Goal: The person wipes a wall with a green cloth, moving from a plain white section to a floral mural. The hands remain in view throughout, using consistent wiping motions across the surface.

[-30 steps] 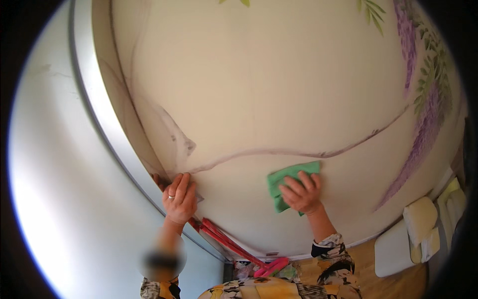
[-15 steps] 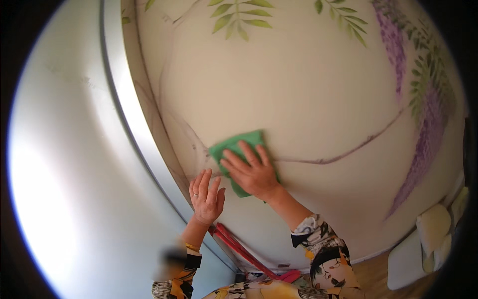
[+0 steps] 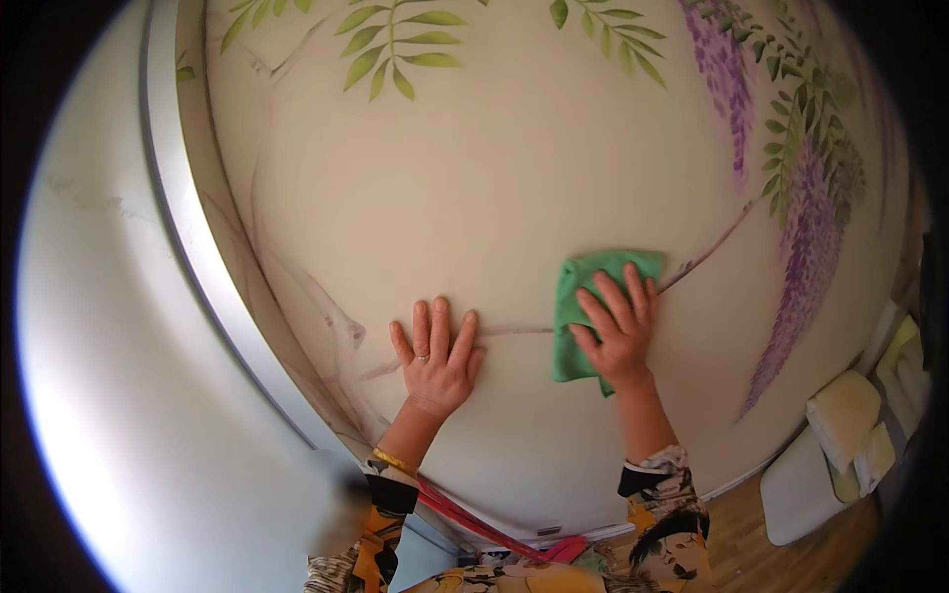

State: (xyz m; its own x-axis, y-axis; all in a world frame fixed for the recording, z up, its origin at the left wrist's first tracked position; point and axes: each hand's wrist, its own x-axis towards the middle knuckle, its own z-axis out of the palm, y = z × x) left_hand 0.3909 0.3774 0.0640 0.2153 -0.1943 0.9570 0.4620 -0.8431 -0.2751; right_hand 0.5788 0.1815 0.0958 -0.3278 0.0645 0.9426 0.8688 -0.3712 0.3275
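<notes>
My right hand (image 3: 621, 331) presses a folded green cloth (image 3: 576, 346) against a cream wall (image 3: 474, 198) painted with leaves and flowers. Its fingers lie spread over the cloth, which covers part of a painted brown branch (image 3: 707, 255). To the left, my left hand (image 3: 437, 361) rests on the wall with fingers apart and nothing in it; a ring shows on one finger. Patterned sleeves (image 3: 664, 504) reach to below both wrists.
A pale glossy panel (image 3: 119, 346) with a silver metal frame (image 3: 213, 257) borders the wall on the left. Below stands a long red object (image 3: 470, 519). At lower right are a white seat (image 3: 806, 489) with cushions (image 3: 842, 420) and a wooden floor (image 3: 761, 549).
My right hand has slid the green cloth rightward along the branch. My left hand has moved up and right and now lies flatter, fingers spread. The view has shifted to the right.
</notes>
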